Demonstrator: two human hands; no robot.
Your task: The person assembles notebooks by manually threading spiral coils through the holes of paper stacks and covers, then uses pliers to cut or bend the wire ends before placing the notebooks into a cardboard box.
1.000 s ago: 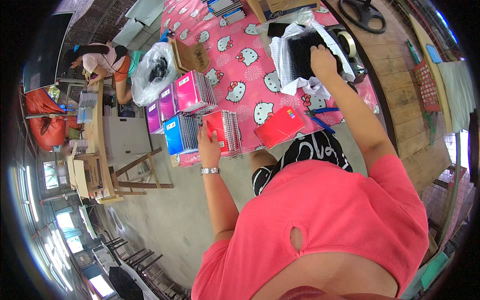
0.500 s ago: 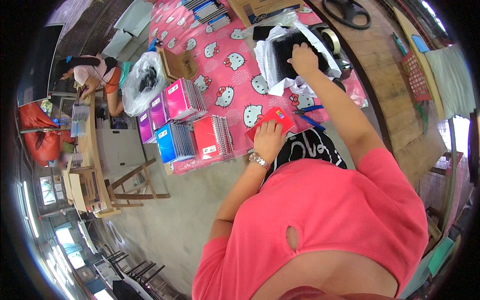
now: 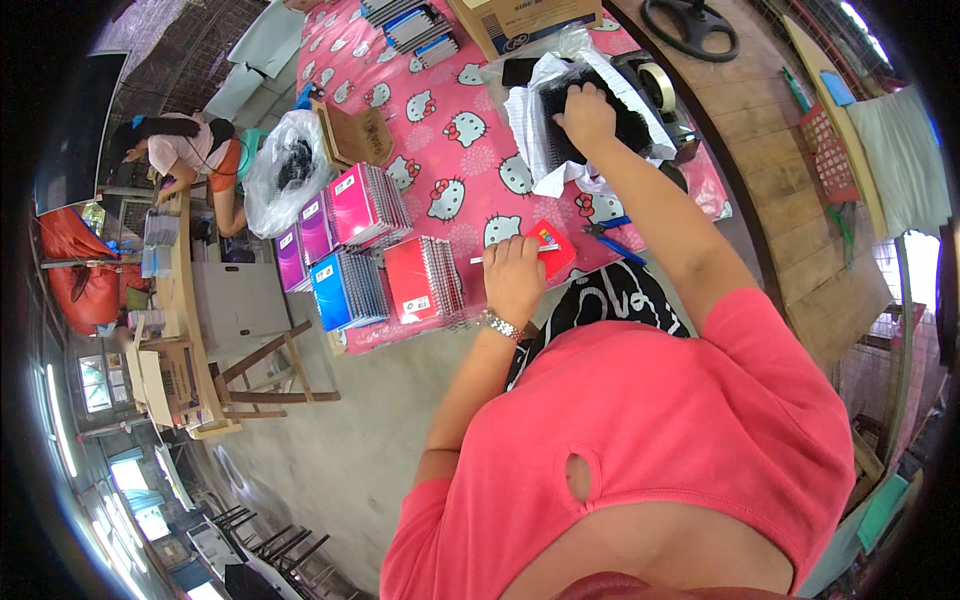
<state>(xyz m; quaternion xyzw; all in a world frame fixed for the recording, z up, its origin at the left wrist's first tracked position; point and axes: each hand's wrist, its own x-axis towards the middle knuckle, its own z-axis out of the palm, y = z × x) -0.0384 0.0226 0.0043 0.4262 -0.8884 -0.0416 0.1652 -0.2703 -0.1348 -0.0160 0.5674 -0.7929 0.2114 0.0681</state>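
Note:
My left hand (image 3: 515,277) is at the left side of a small red notebook (image 3: 556,254) near the table's front edge, its fingers curled at that side. A thin white strip (image 3: 478,261) shows beside the fingers; I cannot tell whether it is the notebook's page edge. My right hand (image 3: 588,118) reaches into a heap of fine black pieces (image 3: 625,130) lying on crumpled white paper (image 3: 552,180). The fingers are bent down into the heap, which hides their tips. Blue-handled pliers (image 3: 612,238) lie right of the red notebook.
Stacks of spiral notebooks in red (image 3: 410,280), blue (image 3: 335,290), pink (image 3: 355,205) and purple stand on the left of the pink table (image 3: 440,150). A plastic bag (image 3: 270,190), cardboard box (image 3: 525,20) and tape roll (image 3: 657,88) lie around. Another person (image 3: 185,150) works at the far left.
My left hand has slid left from the red notebook's cover to its side, and a white strip now shows there. My right hand has shifted slightly left within the black heap.

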